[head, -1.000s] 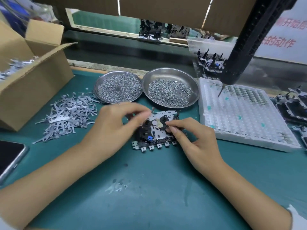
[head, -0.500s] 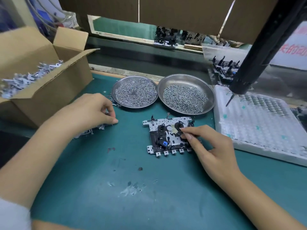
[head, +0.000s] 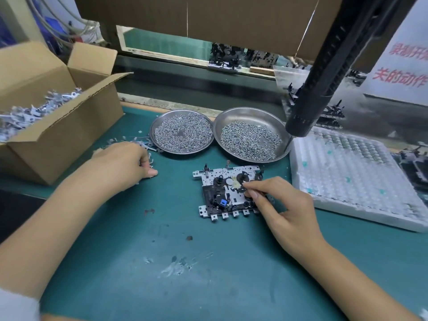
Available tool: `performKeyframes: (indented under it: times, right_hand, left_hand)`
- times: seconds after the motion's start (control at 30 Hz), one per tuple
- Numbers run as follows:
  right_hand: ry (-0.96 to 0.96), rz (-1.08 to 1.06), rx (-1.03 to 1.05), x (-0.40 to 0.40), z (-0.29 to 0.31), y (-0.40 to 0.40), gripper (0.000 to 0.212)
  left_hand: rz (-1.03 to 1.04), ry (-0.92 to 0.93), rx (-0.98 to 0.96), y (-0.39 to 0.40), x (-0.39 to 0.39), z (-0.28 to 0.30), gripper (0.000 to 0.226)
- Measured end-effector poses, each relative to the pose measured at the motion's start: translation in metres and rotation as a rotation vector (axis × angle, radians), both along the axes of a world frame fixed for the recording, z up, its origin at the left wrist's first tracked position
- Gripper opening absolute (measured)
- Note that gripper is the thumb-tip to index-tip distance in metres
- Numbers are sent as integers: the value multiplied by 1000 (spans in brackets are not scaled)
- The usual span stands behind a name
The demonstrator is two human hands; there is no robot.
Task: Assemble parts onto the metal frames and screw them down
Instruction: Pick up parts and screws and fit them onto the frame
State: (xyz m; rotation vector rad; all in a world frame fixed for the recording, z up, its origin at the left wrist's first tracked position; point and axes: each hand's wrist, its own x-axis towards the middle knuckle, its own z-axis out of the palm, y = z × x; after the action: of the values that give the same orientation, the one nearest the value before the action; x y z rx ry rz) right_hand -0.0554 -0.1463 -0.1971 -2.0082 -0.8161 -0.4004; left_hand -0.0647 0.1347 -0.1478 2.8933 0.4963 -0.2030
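Note:
The metal frame point(head: 231, 171), a white plate with black parts and a small blue piece, lies flat on the green mat in the middle. My right hand point(head: 284, 212) rests at its right side, thumb and forefinger pinching its right-hand parts. My left hand point(head: 122, 163) lies on a pile of small metal levers point(head: 141, 144) to the left, fingers curled into the pile round a lever. Two steel dishes of screws stand behind the frame: the left dish point(head: 155, 147) and the right dish point(head: 243, 111).
A black electric screwdriver point(head: 310, 105) hangs over the right dish's edge. A white foam tray point(head: 347, 181) lies on the right. An open cardboard box point(head: 60, 140) of metal levers stands at the left. More assemblies sit behind on the belt.
My left hand left the frame and moved left onto the lever pile, where its fingers curled in. My right hand stayed at the frame's right side.

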Motion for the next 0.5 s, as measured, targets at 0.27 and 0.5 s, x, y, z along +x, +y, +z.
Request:
performKeyframes:
  times: [0.27, 0.5]
  right_hand:
    - [-99, 10, -40, -1, 5, 1, 16]
    - [-56, -199, -279, 46, 44, 18, 25]
  left_hand:
    - [-19, -158, -26, -7, 1, -3, 27]
    - [-171, -537, -667, -42, -11, -3, 16]
